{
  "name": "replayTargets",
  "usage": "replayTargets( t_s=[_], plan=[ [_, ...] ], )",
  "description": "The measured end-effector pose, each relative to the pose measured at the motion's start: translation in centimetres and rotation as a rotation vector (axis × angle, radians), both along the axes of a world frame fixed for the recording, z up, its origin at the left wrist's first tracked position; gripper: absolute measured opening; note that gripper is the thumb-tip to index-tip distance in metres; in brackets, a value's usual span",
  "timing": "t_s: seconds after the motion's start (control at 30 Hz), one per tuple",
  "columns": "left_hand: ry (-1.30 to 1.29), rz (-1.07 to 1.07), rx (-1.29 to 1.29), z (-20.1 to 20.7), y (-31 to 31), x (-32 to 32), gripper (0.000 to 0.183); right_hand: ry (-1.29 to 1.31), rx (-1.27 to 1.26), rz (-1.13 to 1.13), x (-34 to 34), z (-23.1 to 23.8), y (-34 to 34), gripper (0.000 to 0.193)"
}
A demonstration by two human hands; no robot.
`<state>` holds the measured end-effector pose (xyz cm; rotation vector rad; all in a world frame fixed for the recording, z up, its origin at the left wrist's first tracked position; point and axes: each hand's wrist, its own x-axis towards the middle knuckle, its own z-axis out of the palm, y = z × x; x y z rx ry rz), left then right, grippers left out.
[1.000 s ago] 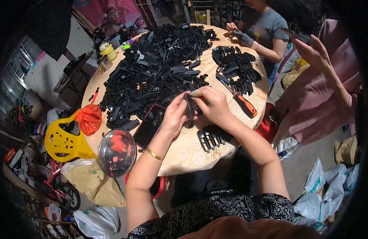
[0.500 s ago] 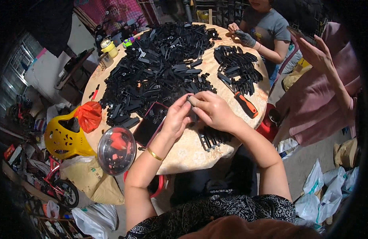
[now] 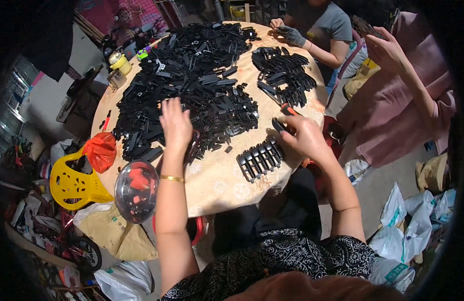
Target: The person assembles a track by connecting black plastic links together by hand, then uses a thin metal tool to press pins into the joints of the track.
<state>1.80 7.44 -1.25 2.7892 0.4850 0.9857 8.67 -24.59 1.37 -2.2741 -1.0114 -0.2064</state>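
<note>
My right hand (image 3: 303,135) pinches a black plastic piece (image 3: 278,125) near the screwdriver (image 3: 291,110) and row of black parts (image 3: 262,158); my left hand (image 3: 176,123), loosely spread, covers the heap's (image 3: 207,80) edge, contact unclear. Seemingly I'm between pieces; the next move calls for careful picking.
</note>
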Motion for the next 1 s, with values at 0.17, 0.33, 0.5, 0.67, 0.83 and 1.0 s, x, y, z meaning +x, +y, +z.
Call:
replayTargets(
  t_s=[0.17,0.33,0.5,0.67,0.83,1.0],
  plan=[
    [0.239,0.144,-0.059,-1.0,0.7,-0.1,0.044,-0.05,-0.066,0.04,-1.1,-3.5,-1.2,0.021],
    [0.225,0.197,-0.016,-0.4,0.3,0.0,0.039,-0.057,-0.041,0.092,-0.4,-3.4,-0.5,0.016],
    [0.192,0.244,-0.014,-0.1,0.1,-0.1,0.032,-0.115,0.122,0.122,3.9,-2.6,3.2,0.017],
    [0.129,0.166,-0.064,0.1,0.2,-0.1,0.027,-0.113,-0.087,0.076,9.5,-5.2,7.3,0.023],
    [-0.152,0.063,-0.073,1.2,-1.0,-0.8,0.027,-0.032,-0.062,0.114,9.8,-5.5,8.4,0.014],
    [-0.332,-0.145,-0.274,2.4,-3.9,-0.5,0.024,0.069,0.063,0.101,8.8,-4.5,7.8,0.012]
  ],
)
